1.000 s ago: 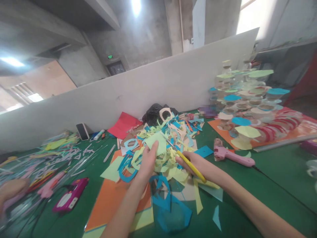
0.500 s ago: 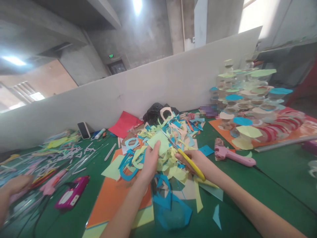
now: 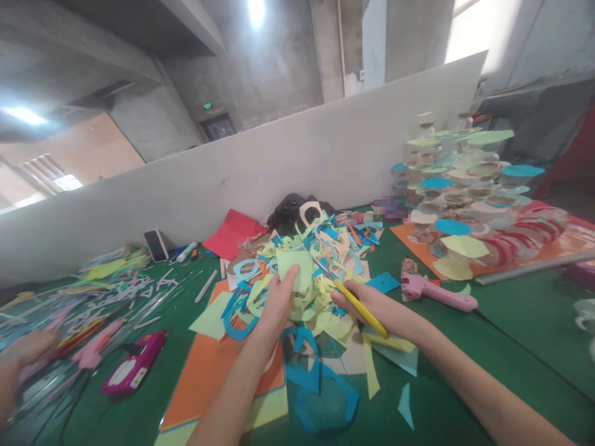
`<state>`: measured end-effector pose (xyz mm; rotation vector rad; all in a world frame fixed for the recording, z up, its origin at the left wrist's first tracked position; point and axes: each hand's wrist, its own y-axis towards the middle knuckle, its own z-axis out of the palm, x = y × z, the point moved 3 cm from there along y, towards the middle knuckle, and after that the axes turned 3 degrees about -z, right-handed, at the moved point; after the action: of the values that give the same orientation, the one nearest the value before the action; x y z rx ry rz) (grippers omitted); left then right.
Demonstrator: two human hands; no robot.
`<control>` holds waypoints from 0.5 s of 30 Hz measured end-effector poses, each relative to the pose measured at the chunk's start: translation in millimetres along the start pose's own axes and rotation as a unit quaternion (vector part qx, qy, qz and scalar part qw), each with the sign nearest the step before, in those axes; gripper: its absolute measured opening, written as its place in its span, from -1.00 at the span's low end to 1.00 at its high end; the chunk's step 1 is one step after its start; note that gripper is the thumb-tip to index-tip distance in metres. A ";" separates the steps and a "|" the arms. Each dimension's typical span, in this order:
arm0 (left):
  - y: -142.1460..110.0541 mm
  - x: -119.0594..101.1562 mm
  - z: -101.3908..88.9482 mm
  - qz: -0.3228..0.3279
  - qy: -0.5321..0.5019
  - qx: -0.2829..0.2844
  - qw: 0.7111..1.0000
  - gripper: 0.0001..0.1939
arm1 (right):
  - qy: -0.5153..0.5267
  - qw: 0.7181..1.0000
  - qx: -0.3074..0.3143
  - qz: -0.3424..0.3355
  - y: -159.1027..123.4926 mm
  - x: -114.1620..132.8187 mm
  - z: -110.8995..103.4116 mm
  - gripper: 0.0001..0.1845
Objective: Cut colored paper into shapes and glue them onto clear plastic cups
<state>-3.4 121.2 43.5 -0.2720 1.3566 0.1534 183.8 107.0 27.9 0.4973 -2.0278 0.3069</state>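
Observation:
My left hand (image 3: pixel 277 300) pinches a pale green paper piece (image 3: pixel 294 266) and holds it up over a heap of coloured paper scraps (image 3: pixel 320 248). My right hand (image 3: pixel 367 303) grips yellow-handled scissors (image 3: pixel 346 294), whose blades point up-left at the right edge of that paper. Both forearms reach in from the bottom of the view. Under the hands lie blue cut-outs (image 3: pixel 307 365) and an orange sheet (image 3: pixel 209 371) on the green table (image 3: pixel 511 347).
A pink glue gun (image 3: pixel 434 291) lies right of the scraps, a magenta one (image 3: pixel 132 365) at the left. Stacked clear cups with paper discs (image 3: pixel 455 179) stand at the back right. A phone (image 3: pixel 155 246) leans on the white partition (image 3: pixel 279 167). Another person's hand (image 3: pixel 18 356) rests far left.
The green paper has turned slightly in my left hand and the scissors have shifted a little along its edge. The other person's hand at far left has moved a bit.

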 end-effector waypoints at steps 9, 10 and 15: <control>-3.0 -4.9 -0.8 0.003 0.014 -0.006 1.000 -0.75 | -0.008 1.000 -0.005 0.008 3.6 -2.6 1.1 -0.41; -2.1 -5.2 -1.9 0.011 0.017 -0.014 1.000 -0.73 | -0.003 1.000 -0.009 0.017 4.2 -3.9 1.7 -0.41; 3.6 -3.9 -7.0 0.050 0.010 -0.028 0.998 -0.58 | 0.012 0.998 -0.042 0.047 7.6 -10.4 1.4 -0.40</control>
<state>-11.8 122.9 45.6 -0.2529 1.3872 0.2731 183.6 115.5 18.0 0.3454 -2.0340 0.2808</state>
